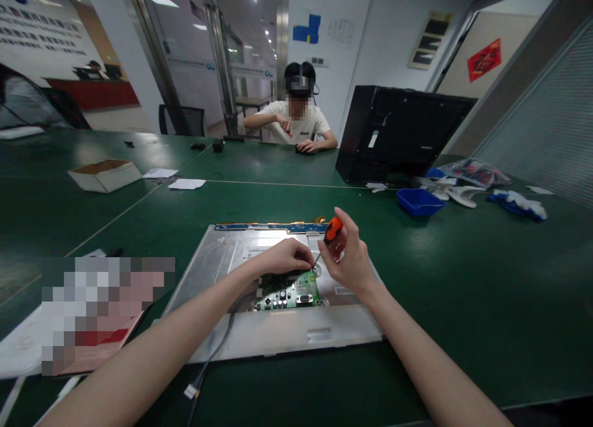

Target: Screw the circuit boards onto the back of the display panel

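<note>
My right hand (348,260) is closed around the orange and black handle of a screwdriver (333,230). Its thin shaft slants down to the upper right corner of a green circuit board (296,291). Beside the tip, the fingers of my left hand (293,257) are pinched together; what they hold, if anything, is too small to make out. The board lies on the metal back of a flat display panel (222,254), which has a blue strip board (259,227) along its far edge. A dark cable (222,340) runs from the panel toward me.
On the green table (463,279) a black monitor housing (403,130) stands back right, near a blue tray (419,202) and gloves (519,203). A white box (105,175) sits back left. Pixelated papers (102,316) lie at left. Another person (301,115) sits opposite.
</note>
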{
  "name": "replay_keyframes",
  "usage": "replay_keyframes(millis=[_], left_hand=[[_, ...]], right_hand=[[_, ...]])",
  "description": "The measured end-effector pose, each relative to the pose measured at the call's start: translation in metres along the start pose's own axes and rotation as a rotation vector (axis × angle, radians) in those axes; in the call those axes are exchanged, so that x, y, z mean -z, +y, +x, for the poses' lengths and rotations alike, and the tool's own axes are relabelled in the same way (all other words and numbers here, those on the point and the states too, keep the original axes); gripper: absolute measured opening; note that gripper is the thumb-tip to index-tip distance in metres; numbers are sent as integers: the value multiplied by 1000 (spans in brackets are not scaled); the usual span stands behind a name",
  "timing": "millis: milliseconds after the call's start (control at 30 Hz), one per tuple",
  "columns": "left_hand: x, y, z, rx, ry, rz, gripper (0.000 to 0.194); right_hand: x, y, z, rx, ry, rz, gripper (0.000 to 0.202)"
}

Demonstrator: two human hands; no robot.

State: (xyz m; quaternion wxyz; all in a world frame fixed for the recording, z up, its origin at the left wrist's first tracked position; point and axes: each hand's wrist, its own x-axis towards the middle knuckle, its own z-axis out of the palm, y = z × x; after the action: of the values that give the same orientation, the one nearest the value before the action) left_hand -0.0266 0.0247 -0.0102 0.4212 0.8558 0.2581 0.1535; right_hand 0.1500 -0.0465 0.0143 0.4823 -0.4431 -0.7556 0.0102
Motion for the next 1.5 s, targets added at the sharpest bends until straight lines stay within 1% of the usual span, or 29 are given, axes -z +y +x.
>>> replay_keyframes(millis=[100, 367, 567, 733, 1000, 1200, 1333, 1500], left_hand=[[0, -1, 0, -6, 6, -5, 11], [0, -2, -1, -9, 7, 13, 13], [0, -2, 0, 0, -6, 11, 13], [0, -1, -1, -4, 6, 8, 11], [-1, -4, 0, -5, 2, -1, 12], [-2, -4, 0, -2, 7, -1, 15], [-2, -3, 0, 4, 11, -3, 12], [-1, -2, -1, 4, 13, 15, 10]], right_hand=[[0, 1, 0, 24, 19, -30, 68], [1, 1, 0, 43, -8, -10, 70], [4, -2, 1, 35, -38, 31, 68], [3, -2, 1, 23, -27, 27, 67], [1, 3, 0, 41, 4, -43, 63], [1, 3, -1, 33, -34, -8, 68], [3, 1, 0, 24, -54, 12, 70], [1, 1, 0, 10, -28, 1, 66]])
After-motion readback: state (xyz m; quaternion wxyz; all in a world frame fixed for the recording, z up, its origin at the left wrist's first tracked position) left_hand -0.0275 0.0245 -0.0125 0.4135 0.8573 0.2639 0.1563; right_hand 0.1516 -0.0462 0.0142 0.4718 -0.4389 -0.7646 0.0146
